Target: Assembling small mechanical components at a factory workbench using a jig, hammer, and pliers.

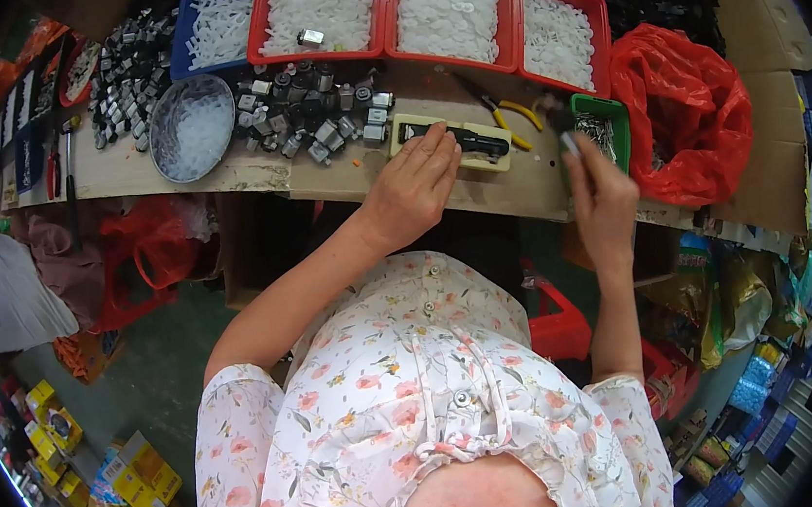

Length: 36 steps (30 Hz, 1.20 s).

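My left hand (415, 186) lies with its fingers stretched over a cream-coloured block-shaped holder (403, 123). In the holder sits a long black plastic part (482, 144), and my fingertips press on its left end. My right hand (603, 186) is raised at the table's front edge, closed around a hand tool with a pale handle (571, 145) and a dark head that motion blurs. Between the hands lie cutting pliers with yellow handles (514, 114). Just beyond the right hand stands a green tray (619, 116) of small metal pieces.
Red trays (384, 21) of white plastic pieces line the back, beside a blue tray (179, 43). Small motors (299, 107) lie heaped near a metal bowl (161, 140). At the right stands a red plastic bag (668, 82); screwdrivers (69, 149) lie at the left.
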{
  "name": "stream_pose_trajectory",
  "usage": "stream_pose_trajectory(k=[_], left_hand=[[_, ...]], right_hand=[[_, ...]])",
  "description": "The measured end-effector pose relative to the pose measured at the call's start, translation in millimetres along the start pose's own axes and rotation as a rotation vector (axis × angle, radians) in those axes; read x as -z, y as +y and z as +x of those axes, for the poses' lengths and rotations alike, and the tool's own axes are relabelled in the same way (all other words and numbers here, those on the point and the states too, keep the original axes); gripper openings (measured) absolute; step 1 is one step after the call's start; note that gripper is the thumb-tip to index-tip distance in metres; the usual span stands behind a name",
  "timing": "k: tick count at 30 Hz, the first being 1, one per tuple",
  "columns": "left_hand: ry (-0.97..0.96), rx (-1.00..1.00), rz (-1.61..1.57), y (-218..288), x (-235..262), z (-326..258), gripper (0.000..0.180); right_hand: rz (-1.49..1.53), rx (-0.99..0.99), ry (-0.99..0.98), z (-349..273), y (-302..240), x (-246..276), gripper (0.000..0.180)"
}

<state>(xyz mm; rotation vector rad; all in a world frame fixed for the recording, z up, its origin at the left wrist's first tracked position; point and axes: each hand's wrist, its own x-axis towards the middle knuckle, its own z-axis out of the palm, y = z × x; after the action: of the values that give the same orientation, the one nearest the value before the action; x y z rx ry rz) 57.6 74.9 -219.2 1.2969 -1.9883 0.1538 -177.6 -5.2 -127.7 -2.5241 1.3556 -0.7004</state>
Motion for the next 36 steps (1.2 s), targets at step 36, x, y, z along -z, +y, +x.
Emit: stream_pose_trajectory(k=[36], left_hand=[[-0.020, 0.788, -1.029, -8, 45, 43, 0.025]], right_hand=[[-0.292, 0.223, -0.276, 44, 7, -47, 0.018]])
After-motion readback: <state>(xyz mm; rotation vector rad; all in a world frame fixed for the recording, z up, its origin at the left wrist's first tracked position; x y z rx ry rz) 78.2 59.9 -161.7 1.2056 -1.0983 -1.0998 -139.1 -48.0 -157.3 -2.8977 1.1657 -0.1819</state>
